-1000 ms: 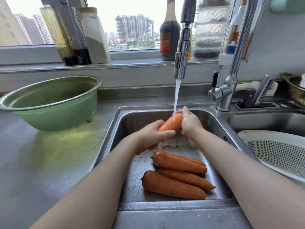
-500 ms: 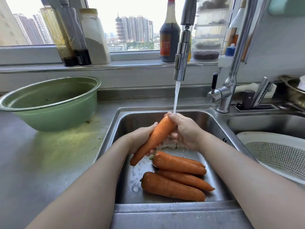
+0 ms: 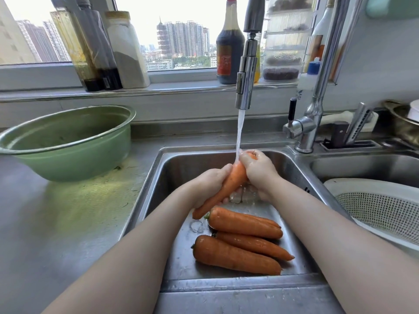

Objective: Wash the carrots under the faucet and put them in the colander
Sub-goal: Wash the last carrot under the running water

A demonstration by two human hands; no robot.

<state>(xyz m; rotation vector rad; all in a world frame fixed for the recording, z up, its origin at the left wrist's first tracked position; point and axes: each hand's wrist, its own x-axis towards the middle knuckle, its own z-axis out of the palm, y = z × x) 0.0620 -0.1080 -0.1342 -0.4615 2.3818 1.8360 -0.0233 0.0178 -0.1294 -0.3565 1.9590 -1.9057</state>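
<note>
Steel surface (image 3: 56, 223) runs around a double sink (image 3: 167, 177) below a window that looks out on towers. On the sill stand two tall bottles (image 3: 90, 53) with a dark liquid low in them, a jar (image 3: 127, 48) of pale powder, a dark sauce bottle (image 3: 229, 41) and a stack of clear boxes (image 3: 283, 53) with dark contents. A green bowl (image 3: 68, 141) sits on the surface left of the sink. A white perforated colander (image 3: 371, 205) rests in the right basin, partly cut off by the frame edge.

Three carrots (image 3: 242, 224) lie side by side on the floor of the left basin, thick ends to the left and tips to the right, their skin wet and deep orange.

A fourth carrot (image 3: 231, 184) is held over that basin under the faucet (image 3: 246, 82). It slants, with the thick end far and right and the tip near and left, just above the stem end of the farthest lying carrot. Water (image 3: 239, 132) strikes it between the two hands; its skin looks paler and glossy. The left hand (image 3: 210, 184) wraps its lower half, fingers (image 3: 223, 169) curled over the top. The right hand (image 3: 258, 171) closes round the thick end, hiding most of it.
</note>
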